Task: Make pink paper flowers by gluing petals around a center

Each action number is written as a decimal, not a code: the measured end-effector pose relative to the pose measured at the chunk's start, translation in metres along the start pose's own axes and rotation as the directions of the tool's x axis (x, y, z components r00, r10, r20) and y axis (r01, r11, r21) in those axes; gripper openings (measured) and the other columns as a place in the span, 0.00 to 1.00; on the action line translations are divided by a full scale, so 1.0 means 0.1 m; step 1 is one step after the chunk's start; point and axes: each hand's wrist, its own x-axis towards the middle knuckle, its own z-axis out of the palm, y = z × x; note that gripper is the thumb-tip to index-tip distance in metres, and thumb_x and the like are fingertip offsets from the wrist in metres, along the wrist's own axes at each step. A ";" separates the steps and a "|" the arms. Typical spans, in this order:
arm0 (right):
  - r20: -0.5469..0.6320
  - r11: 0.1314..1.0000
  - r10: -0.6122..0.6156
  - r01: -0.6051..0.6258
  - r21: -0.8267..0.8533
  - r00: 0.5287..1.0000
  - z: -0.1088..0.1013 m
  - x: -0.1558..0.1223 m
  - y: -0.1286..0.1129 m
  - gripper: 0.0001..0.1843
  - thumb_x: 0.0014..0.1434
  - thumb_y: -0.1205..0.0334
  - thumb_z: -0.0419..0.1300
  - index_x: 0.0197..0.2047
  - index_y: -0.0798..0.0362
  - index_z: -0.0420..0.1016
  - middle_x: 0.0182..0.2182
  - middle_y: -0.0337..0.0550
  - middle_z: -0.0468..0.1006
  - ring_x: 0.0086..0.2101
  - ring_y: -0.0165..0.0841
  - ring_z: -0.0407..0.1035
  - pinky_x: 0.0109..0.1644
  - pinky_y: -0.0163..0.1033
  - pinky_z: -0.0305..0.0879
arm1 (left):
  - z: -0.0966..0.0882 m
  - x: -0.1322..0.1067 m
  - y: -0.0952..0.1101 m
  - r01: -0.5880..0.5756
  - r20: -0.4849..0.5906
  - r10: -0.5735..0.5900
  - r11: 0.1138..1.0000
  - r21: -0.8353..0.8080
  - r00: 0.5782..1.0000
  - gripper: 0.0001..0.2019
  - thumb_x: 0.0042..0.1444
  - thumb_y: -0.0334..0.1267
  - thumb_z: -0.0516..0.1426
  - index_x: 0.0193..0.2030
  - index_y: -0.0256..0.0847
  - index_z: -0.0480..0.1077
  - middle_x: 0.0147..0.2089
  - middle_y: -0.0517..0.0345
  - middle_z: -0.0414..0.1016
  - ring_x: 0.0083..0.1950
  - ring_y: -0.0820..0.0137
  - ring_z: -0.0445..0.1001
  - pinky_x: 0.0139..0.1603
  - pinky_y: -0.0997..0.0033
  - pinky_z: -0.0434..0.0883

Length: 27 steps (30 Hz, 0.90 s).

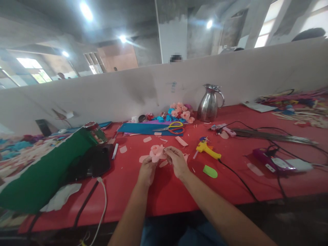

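A pink paper flower (156,152) with curled petals is held up above the red table (123,194). My left hand (148,170) grips it from below, its fingers partly hidden behind the bloom. At the flower's right side, my right hand (177,160) pinches the edge of a petal between thumb and fingers. Pink paper petals (181,141) lie scattered beyond and beneath the hands. To the right rest a yellow glue gun (210,150) and a lime green rounded piece (210,171).
Scissors (170,127) lie on blue paper (135,128), before a bunch of paper flowers (181,112). A metal jug (208,104) stands behind. Cords run from a purple power strip (274,160) at right. A green box-like block (51,171) and a black device (98,160) sit left.
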 end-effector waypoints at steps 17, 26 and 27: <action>0.177 0.998 -0.051 0.044 0.048 0.983 -0.07 0.00 0.05 0.11 0.47 0.58 0.62 0.22 0.53 0.67 0.15 0.30 0.57 0.17 0.22 0.46 0.20 0.30 0.45 | 0.00 -0.02 0.03 -0.046 0.122 0.060 0.992 -0.117 0.991 0.11 0.39 0.36 0.65 0.34 0.40 0.77 0.38 0.53 0.79 0.44 0.62 0.74 0.48 0.65 0.69; 0.258 0.998 -0.041 0.026 0.063 0.965 -0.08 0.00 0.07 0.11 0.48 0.59 0.62 0.21 0.53 0.65 0.14 0.29 0.54 0.17 0.22 0.44 0.21 0.31 0.40 | 0.02 -0.04 0.05 0.017 0.115 0.005 0.982 -0.190 0.993 0.14 0.40 0.44 0.64 0.34 0.39 0.76 0.39 0.51 0.78 0.46 0.62 0.73 0.53 0.60 0.66; 0.254 0.998 -0.043 0.029 0.060 0.966 -0.08 0.00 0.07 0.11 0.48 0.59 0.62 0.21 0.53 0.65 0.14 0.29 0.54 0.17 0.22 0.44 0.21 0.31 0.40 | 0.01 -0.04 0.05 0.029 0.130 -0.004 0.982 -0.188 0.992 0.14 0.40 0.43 0.64 0.34 0.38 0.76 0.39 0.50 0.78 0.46 0.61 0.73 0.53 0.59 0.66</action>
